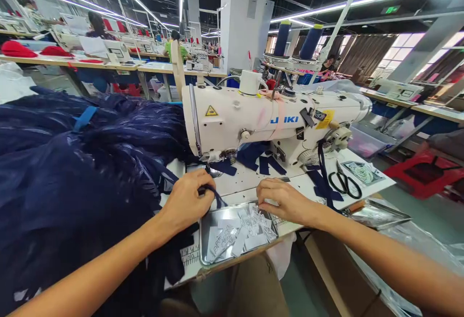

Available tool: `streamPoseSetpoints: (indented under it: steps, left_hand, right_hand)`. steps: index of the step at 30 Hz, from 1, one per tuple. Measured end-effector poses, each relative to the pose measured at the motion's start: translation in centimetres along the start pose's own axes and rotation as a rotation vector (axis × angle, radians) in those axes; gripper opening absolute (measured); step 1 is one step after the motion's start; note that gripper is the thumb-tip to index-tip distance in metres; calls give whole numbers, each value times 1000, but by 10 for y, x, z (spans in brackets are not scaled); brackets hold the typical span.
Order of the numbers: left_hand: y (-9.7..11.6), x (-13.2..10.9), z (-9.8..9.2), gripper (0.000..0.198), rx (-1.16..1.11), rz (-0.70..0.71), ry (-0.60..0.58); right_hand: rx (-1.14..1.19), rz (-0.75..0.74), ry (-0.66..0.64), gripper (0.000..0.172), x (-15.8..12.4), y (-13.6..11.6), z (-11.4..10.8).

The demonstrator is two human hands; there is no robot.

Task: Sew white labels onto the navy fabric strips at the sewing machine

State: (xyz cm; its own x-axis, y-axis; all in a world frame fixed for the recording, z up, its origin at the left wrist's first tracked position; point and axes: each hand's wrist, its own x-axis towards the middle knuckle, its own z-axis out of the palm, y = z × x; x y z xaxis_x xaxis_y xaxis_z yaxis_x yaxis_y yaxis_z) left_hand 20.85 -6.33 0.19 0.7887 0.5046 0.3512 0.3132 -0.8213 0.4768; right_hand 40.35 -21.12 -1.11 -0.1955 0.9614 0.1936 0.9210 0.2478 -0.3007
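My left hand (192, 195) is closed around a narrow navy fabric strip (217, 196), whose end sticks out past the fingers beside the needle area of a white sewing machine (232, 119). My right hand (284, 201) is bent over the back right corner of a metal tray (203, 252), fingertips drawn together at the labels; whatever they pinch cannot be made out. Loose white printed labels (250, 227) lie scattered in the tray. To the left, a big heap of navy garments (72, 172) reaches up to the machine, and a navy piece runs from it toward my left hand.
Black-handled scissors (344, 181) lie on the table's right side, near navy strips (321, 186) and a coil of pale cord (362, 172). Navy scraps (268, 165) sit behind the needle. Two thread cones (282, 39) stand behind the machine. A red stool (424, 174) is at right.
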Motion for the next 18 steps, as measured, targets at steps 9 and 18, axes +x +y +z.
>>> streamPoseSetpoints:
  steps: [9,18]
  left_hand:
    - [-62,16,31,29,56,-135,47]
    - [-53,2,24,20,-530,-340,38]
  right_hand:
    - [-172,141,-90,12,-24,-9,14]
    - [42,240,28,11,-31,-10,25]
